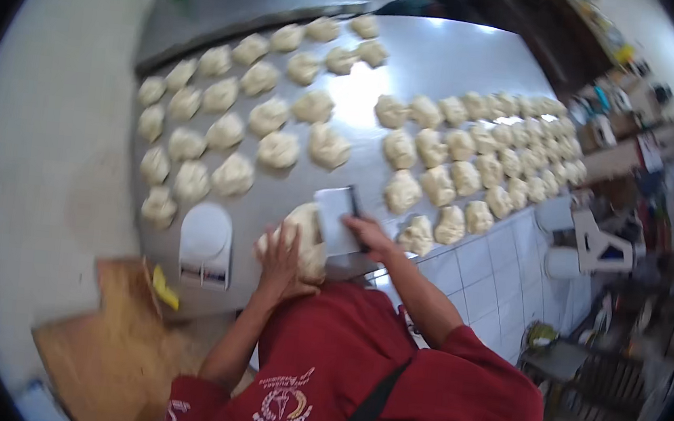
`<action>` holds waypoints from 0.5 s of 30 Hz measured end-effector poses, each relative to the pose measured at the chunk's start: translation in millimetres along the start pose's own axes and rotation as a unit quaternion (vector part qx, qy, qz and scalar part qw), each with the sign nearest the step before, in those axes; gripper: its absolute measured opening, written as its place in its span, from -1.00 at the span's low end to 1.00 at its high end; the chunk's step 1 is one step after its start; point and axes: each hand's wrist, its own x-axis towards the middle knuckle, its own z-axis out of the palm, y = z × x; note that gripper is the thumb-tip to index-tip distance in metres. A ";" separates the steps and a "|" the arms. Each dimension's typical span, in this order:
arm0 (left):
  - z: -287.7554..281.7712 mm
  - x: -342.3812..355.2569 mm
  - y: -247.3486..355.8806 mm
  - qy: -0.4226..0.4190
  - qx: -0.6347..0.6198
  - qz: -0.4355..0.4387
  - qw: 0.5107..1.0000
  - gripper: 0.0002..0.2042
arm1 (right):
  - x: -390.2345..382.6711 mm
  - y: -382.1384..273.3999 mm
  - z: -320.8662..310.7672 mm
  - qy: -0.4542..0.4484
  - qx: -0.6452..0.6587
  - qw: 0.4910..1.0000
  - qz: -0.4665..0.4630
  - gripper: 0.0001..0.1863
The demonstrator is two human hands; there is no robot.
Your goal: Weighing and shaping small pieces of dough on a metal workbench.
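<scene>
One scraper [334, 218] in right grip [373, 239], one dough lump [313, 250] under spread left grip [280, 265]

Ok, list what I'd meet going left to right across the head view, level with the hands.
White kitchen scale → left hand → dough scraper → right hand → white tiles. The large dough lump overlaps the left hand, so it has no clear place.

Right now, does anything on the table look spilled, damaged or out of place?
Nothing stands out. The dough pieces sit in loose rows, the scale rests beside them, and the right hand holds the scraper at the large dough lump under the left hand.
</scene>
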 end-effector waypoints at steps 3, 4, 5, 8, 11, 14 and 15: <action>39.8 7.4 -8.6 0.127 0.251 0.030 0.959 0.45 | 42.6 3.1 31.4 -0.031 -0.108 0.993 0.030 -0.56; 31.0 11.6 -4.8 0.089 0.173 -0.007 0.981 0.35 | 49.1 0.9 33.1 -0.045 -0.074 0.996 0.023 -0.57; 16.8 11.4 -0.6 0.044 0.098 -0.053 0.993 0.26 | 53.3 2.3 37.2 -0.068 -0.044 0.997 0.019 -0.59; -15.5 18.0 8.5 0.010 0.063 -0.047 0.997 0.13 | 39.7 -12.9 55.2 -0.060 0.057 0.995 0.046 -0.63; -23.9 20.2 9.9 -0.035 0.025 -0.073 0.996 0.01 | 23.1 -27.3 79.2 -0.172 0.134 0.972 0.083 -0.65; 1.1 6.7 -16.4 0.040 -0.236 -0.041 0.970 -0.09 | -16.6 -57.9 111.6 -0.276 0.117 0.949 0.093 -0.68; 10.9 5.3 -26.1 0.065 -0.320 -0.033 0.945 -0.12 | -28.8 -67.6 116.8 -0.340 0.103 0.930 0.091 -0.69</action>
